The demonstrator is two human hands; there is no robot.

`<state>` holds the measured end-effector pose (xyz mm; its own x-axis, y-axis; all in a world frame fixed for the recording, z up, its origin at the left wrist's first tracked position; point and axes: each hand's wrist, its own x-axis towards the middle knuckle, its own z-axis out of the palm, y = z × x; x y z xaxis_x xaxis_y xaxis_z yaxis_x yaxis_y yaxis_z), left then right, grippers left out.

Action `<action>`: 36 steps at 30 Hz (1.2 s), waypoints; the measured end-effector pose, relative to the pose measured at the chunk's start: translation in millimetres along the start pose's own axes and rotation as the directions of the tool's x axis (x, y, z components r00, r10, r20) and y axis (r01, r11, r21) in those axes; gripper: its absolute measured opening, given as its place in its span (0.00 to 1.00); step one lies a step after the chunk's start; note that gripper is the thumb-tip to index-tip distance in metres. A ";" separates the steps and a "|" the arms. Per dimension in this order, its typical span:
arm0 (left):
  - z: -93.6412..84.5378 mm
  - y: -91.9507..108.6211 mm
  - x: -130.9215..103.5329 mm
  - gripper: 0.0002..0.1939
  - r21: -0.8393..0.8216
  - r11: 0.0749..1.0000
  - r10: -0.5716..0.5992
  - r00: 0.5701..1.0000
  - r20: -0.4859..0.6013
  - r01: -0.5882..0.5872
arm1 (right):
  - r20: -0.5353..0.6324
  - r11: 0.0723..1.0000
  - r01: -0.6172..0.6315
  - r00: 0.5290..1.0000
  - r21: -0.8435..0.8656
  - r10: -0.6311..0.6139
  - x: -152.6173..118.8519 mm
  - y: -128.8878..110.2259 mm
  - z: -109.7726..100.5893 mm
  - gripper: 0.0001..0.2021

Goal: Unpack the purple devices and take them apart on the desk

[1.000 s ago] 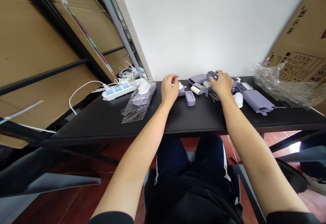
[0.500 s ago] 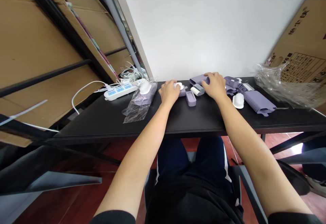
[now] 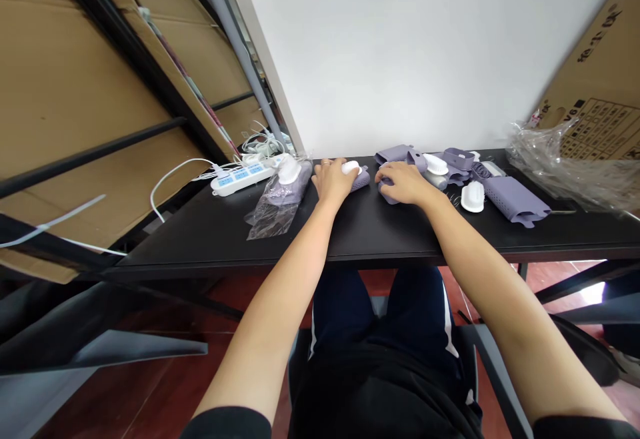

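My left hand lies on the black table, its fingers curled around a small purple piece with a white top. A short way to the right, my right hand covers and grips a small purple part on the table. Behind it lie several more purple and white plastic parts: a purple sleeve, a white brush head, a white oval cap and a long perforated purple cover.
A clear bag holding a purple and white item lies left of my hands, with a white power strip and cables behind it. Crumpled plastic wrap and a cardboard box stand at the right. Cardboard sheets lean at the left.
My right hand has moved left from the parts at the back onto a small purple part near the middle. My left hand has closed more tightly on the white-topped piece.
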<state>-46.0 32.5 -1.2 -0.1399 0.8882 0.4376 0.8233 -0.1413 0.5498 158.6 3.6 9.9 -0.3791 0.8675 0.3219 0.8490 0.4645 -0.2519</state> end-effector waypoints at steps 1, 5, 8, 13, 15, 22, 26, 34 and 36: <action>-0.7 0.9 -0.3 0.18 0.010 1.000 -0.004 1.000 0.005 0.004 | -0.001 1.000 -0.016 1.000 -0.008 0.016 0.1 1.0 -0.6 0.14; -3.7 3.7 -1.3 0.17 0.013 0.999 -0.037 0.999 0.026 0.036 | -0.040 0.999 -0.027 0.999 -0.020 0.026 -1.5 -0.3 -1.3 0.14; -6.5 2.5 0.0 0.17 -0.054 0.998 -0.034 0.995 0.098 0.039 | -0.090 1.000 -0.007 0.996 -0.007 0.007 -2.7 -3.3 -1.8 0.15; -8.8 -4.7 5.8 0.18 -0.137 0.990 -0.023 0.988 0.153 0.044 | -0.148 1.000 0.006 0.989 0.024 -0.002 -2.1 -6.3 -3.1 0.15; -6.1 -8.6 9.3 0.16 -0.173 0.982 -0.055 0.992 0.116 0.074 | -0.173 0.999 0.012 0.985 0.034 -0.006 -2.1 -7.6 -3.5 0.15; 6.5 -13.6 23.6 0.23 -0.749 0.600 -0.189 0.960 0.208 0.280 | -0.238 0.991 0.105 0.968 0.088 -0.081 -6.4 -21.2 -6.4 0.20; 4.3 -10.2 25.9 0.23 -0.861 0.358 -0.072 0.930 0.361 0.362 | -0.220 0.980 0.147 0.969 0.133 -0.116 -8.9 -28.0 -8.2 0.27; 0.9 -3.4 21.1 0.13 -0.816 0.244 -0.010 0.843 0.538 0.524 | -0.187 0.972 0.159 0.974 0.175 -0.126 -7.5 -27.8 -4.5 0.31; -0.7 0.2 18.9 0.13 -0.802 0.188 -0.027 0.819 0.573 0.567 | -0.195 0.967 0.172 0.972 0.189 -0.135 -6.3 -26.1 -3.1 0.31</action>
<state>-48.9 49.0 7.7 0.1785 0.9818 -0.0642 -0.3653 0.1267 0.9222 139.9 -14.6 17.3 -0.4111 0.7457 0.5243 0.6857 0.6320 -0.3611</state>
